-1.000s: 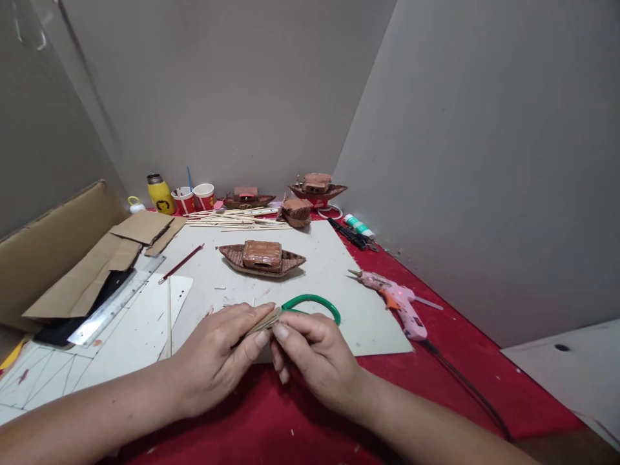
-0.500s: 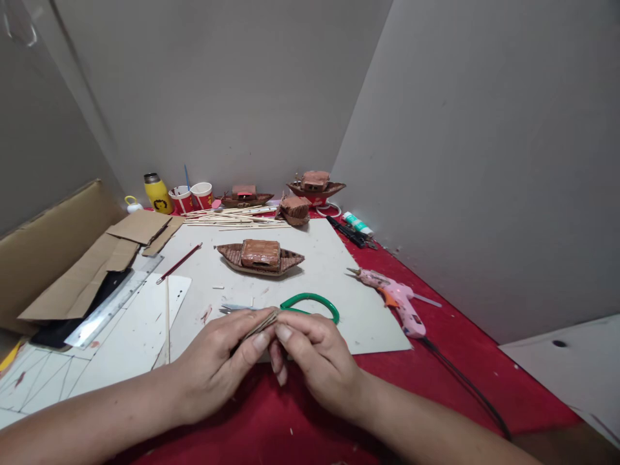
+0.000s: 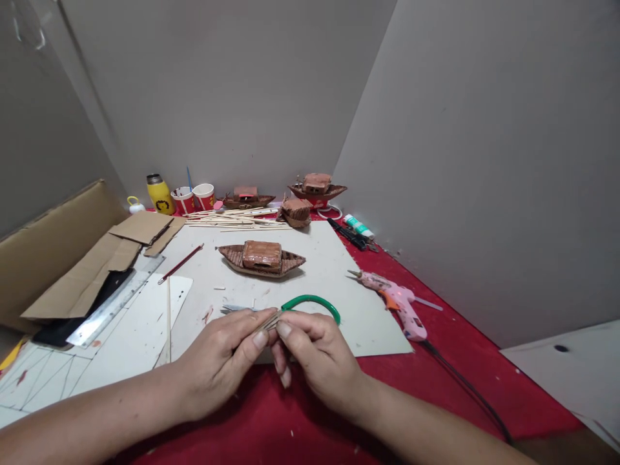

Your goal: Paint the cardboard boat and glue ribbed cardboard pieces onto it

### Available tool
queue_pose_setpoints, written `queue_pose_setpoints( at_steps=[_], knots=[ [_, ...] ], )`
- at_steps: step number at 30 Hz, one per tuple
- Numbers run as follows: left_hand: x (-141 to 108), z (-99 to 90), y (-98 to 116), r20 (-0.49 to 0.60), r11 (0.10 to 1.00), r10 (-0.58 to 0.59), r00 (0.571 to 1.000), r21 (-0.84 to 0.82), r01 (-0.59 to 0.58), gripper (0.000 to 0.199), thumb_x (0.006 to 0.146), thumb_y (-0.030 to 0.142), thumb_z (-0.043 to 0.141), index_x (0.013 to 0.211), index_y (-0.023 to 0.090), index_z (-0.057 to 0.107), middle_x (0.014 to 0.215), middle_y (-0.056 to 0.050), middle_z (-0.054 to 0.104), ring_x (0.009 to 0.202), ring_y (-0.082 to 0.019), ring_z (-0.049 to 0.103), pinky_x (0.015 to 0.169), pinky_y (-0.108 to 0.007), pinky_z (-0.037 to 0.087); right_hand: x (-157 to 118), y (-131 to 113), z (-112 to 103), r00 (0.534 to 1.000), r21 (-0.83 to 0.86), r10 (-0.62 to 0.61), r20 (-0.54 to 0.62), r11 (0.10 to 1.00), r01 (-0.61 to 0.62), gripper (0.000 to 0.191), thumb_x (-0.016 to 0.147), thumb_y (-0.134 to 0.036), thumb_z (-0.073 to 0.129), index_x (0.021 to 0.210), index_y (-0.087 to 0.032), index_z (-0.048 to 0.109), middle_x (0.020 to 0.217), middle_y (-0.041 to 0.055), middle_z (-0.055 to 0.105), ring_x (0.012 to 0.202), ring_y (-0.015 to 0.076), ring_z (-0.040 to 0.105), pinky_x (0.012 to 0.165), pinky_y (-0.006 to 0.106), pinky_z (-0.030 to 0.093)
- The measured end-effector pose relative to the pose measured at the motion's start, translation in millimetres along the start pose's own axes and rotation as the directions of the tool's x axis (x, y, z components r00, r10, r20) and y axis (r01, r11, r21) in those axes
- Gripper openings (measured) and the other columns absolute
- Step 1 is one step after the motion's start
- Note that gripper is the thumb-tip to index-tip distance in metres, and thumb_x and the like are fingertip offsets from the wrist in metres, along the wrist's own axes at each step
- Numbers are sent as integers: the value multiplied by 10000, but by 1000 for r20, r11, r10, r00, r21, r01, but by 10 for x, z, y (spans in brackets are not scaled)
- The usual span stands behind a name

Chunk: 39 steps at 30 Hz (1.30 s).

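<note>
Both hands meet low in the middle of the view around a small piece of cardboard (image 3: 270,322), brown and layered-looking, mostly covered by the fingers. My left hand (image 3: 225,361) pinches it between thumb and fingers. On its other end, the thumb and fingertips of my right hand (image 3: 322,358) are closed. Just beyond the fingers lie scissors with a green handle (image 3: 312,299), partly hidden by the hands. Farther off, a brown model boat (image 3: 261,257) with a rounded, glossy cabin rests upright on a pale board (image 3: 334,258).
A pink glue gun (image 3: 394,297) lies at the right, its cord trailing forward. Thin wooden sticks (image 3: 227,221), more model boats (image 3: 317,187) and paper cups (image 3: 204,196) line the back. Cardboard sheets (image 3: 82,278), a clear ruler (image 3: 116,300) and a pencil (image 3: 181,263) are left.
The cardboard piece has tilted slightly between my fingertips, and more of its face shows. Both hands stay nearly in place, while the whole view has shifted a little.
</note>
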<state>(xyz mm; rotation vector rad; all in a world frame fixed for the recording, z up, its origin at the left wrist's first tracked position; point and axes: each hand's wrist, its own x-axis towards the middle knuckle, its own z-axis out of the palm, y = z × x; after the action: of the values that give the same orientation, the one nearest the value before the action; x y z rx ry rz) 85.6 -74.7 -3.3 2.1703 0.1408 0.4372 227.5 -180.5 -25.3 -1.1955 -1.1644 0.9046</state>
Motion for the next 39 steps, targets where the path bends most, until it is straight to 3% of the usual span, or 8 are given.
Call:
queue_pose_setpoints(
  at_steps=[4, 8, 12, 16, 23, 26, 35, 39],
  knots=[
    [33, 1, 62, 41, 998, -10, 999, -63, 13, 285, 1004, 248, 341, 862, 187, 580, 923, -25, 639, 896, -151, 576, 873, -299, 426, 14, -33, 12, 1000, -18, 20, -13, 1000, -20, 368, 911, -350, 433, 590, -181, 494, 488, -32, 517, 363, 74, 479, 398, 191, 391],
    [45, 3, 100, 90, 990, 8, 996, -138, 5, 288, 1007, 220, 327, 834, 178, 554, 840, -11, 626, 817, -129, 576, 824, -265, 433, 16, -45, 18, 1000, -66, 7, 19, 998, -6, 383, 913, -346, 424, 572, -188, 496, 449, -35, 494, 359, 81, 471, 396, 194, 384],
    [18, -20, 75, 39, 1000, 16, 999, -4, -16, 286, 994, 225, 365, 828, 173, 592, 843, -26, 599, 842, -147, 549, 818, -278, 421, 9, -61, 13, 994, -152, -99, 45, 983, 105, 380, 922, -284, 407, 561, -195, 486, 447, -34, 493, 394, 82, 471, 440, 204, 387],
    [-7, -71, 95, 0, 997, 14, 1000, 69, -14, 200, 976, 208, 417, 956, 180, 614, 875, -28, 626, 834, -141, 563, 784, -260, 428, 15, -69, 5, 973, -253, -217, 76, 940, 229, 325, 886, -196, 424, 562, -207, 451, 459, -38, 498, 431, 85, 453, 476, 225, 373],
    [-27, -135, 214, 30, 984, 59, 998, 166, -64, 275, 961, 160, 382, 740, 167, 546, 632, 25, 513, 570, -92, 445, 589, -218, 372, -6, -79, 9, 970, -246, -208, 126, 941, 233, 260, 847, -152, 422, 594, -213, 438, 466, -44, 489, 433, 85, 416, 463, 230, 358],
    [-33, -131, 207, 47, 976, 64, 997, 205, -72, 268, 957, 150, 379, 724, 176, 508, 623, 37, 473, 560, -87, 416, 580, -217, 355, -12, -79, 20, 971, -232, -205, 124, 945, 230, 254, 845, -158, 430, 597, -209, 449, 462, -47, 484, 422, 80, 413, 449, 221, 354],
    [-44, -82, 162, -75, 942, 146, 986, 315, -115, 232, 952, 132, 414, 744, 186, 500, 613, 42, 501, 558, -83, 471, 572, -200, 363, -6, -53, 29, 937, -226, -336, 94, 910, 348, 250, 884, -178, 436, 662, -193, 549, 471, -40, 503, 431, 92, 458, 486, 229, 392],
    [-58, -55, 107, -68, 875, 265, 962, 437, -210, 178, 937, 122, 424, 794, 188, 506, 648, 15, 557, 574, -109, 510, 573, -221, 391, -26, -50, 44, 974, -163, -216, 67, 961, 224, 358, 938, -312, 421, 613, -193, 512, 464, -27, 498, 421, 95, 478, 464, 220, 397]
  ],
)
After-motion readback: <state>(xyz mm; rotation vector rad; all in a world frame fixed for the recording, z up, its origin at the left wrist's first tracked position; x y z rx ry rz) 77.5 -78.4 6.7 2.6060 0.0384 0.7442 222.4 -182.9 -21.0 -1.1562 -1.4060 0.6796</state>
